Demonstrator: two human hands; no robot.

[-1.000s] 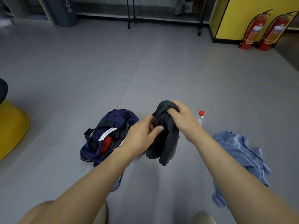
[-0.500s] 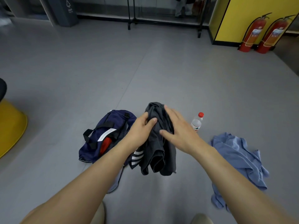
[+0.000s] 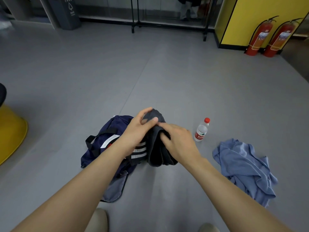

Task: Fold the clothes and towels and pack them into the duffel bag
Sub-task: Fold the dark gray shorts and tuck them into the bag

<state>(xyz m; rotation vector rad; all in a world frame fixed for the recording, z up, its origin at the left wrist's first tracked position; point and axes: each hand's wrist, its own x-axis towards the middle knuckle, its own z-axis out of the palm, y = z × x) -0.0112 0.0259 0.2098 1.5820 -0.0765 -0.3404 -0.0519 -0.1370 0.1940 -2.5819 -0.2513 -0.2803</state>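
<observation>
Dark grey garment (image 3: 156, 151) with white stripes, navy duffel bag (image 3: 107, 131), light blue shirt (image 3: 244, 166), red-capped bottle (image 3: 201, 130)

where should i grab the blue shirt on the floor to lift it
Pinch the raised folds near the top of the blue shirt, coming down from above with the right hand: it lies crumpled flat on the floor, on that side.
</observation>
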